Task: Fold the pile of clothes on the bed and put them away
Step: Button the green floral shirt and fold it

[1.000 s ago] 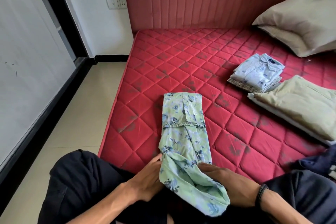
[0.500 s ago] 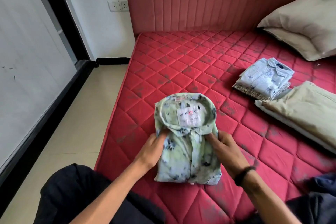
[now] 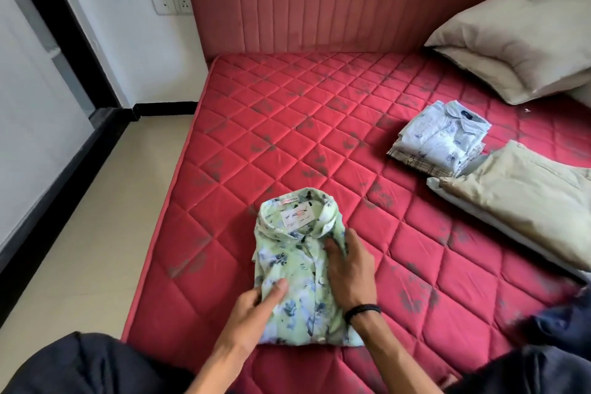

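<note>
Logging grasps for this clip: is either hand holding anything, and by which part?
The left hand grips the folded green shirt by its left edge; the right hand rests flat on top.

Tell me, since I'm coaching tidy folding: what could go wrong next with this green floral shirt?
The green floral shirt lies close to the mattress edge, so a careless lift could drop it on the floor. The left hand grips only one side while the right hand rests flat; lifting like that may undo the fold.
</note>
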Tool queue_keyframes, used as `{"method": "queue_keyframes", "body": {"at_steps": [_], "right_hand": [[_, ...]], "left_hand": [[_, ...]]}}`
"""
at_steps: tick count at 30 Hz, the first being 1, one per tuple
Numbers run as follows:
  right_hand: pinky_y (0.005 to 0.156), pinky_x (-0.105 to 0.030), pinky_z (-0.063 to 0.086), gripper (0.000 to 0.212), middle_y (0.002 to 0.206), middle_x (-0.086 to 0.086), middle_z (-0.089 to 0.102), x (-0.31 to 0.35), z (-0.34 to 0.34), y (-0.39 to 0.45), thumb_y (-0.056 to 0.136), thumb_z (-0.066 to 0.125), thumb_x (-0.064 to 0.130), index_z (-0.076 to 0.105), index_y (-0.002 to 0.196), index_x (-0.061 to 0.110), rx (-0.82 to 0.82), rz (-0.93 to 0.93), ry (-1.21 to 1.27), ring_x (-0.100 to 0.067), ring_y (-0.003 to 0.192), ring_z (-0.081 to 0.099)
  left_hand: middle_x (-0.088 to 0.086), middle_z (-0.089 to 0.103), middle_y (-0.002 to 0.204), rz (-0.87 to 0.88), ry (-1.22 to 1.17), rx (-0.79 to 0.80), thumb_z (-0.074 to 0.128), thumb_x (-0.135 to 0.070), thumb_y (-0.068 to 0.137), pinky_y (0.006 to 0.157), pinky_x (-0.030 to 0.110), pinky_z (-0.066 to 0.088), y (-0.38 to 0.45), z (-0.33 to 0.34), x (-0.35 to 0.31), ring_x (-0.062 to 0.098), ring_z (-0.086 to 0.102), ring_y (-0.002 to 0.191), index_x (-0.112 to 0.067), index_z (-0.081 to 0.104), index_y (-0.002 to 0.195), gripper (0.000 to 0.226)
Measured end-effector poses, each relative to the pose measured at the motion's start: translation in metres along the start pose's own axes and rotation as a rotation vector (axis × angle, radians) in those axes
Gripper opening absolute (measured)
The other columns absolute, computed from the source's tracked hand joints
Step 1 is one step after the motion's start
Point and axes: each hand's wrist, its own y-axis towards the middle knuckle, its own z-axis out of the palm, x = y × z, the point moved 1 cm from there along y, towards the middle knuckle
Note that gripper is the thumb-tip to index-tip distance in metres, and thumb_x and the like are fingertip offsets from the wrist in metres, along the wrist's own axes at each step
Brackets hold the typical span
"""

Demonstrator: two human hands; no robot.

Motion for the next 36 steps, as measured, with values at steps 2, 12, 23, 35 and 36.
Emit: {"method": "queue_keyframes", "body": {"at_steps": [2, 12, 23, 35, 36], "right_hand": [[0.07, -0.043, 0.049, 0.009, 0.093, 0.001, 0.075, -0.013, 0.008, -0.001, 0.1, 0.062, 0.021, 0.063, 0.109, 0.022, 0.005, 0.086, -0.069, -0.024, 0.088, 0.069], [0.079, -0.047, 0.043, 0.029, 0.106, -0.004, 0.049, -0.024, 0.018, -0.011, 0.096, 0.045, 0.046, 0.057, 0.097, 0.02, -0.047, 0.059, -0.375, -0.031, 0.094, 0.049], [0.087, -0.04, 0.049, 0.061, 0.113, -0.005, 0.065, -0.007, 0.004, 0.001, 0.087, 0.058, 0.075, 0.049, 0.111, 0.02, 0.256, 0.481, -0.129, -0.034, 0.109, 0.064], [0.084, -0.046, 0.053, 0.062, 0.115, -0.018, 0.066, -0.015, -0.043, -0.035, 0.094, 0.059, 0.063, 0.037, 0.128, 0.016, 0.196, 0.268, -0.185, -0.039, 0.102, 0.065], [0.088, -0.048, 0.052, 0.065, 0.126, -0.019, 0.06, -0.011, -0.043, -0.038, 0.094, 0.06, 0.06, 0.037, 0.135, 0.016, 0.128, 0.145, -0.271, -0.041, 0.112, 0.06]], "left_hand": [[-0.007, 0.043, 0.059, -0.009, 0.122, -0.077, 0.064, -0.094, 0.058, 0.06, 0.029, 0.032, 0.001, -0.004, -0.001, 0.013, 0.042, 0.058, -0.021, 0.048, 0.062, 0.075], [-0.003, 0.075, 0.094, -0.087, 0.733, -0.402, 0.035, -0.087, 0.082, 0.083, 0.034, 0.047, -0.032, 0.018, -0.013, 0.026, 0.064, 0.089, -0.038, 0.077, 0.09, 0.065], [0.021, 0.061, 0.137, -0.08, 0.59, -0.372, 0.026, -0.086, 0.089, 0.104, 0.042, 0.042, 0.002, 0.026, -0.028, 0.038, 0.056, 0.129, -0.01, 0.041, 0.15, 0.1], [0.0, 0.068, 0.102, 0.019, 0.486, -0.484, 0.039, -0.067, 0.099, 0.09, 0.042, 0.044, -0.038, 0.007, -0.014, 0.034, 0.063, 0.112, -0.031, 0.057, 0.105, 0.042], [-0.002, 0.067, 0.097, 0.049, 0.468, -0.49, 0.044, -0.063, 0.1, 0.09, 0.041, 0.045, -0.03, 0.003, -0.02, 0.033, 0.063, 0.111, -0.029, 0.059, 0.104, 0.038]]}}
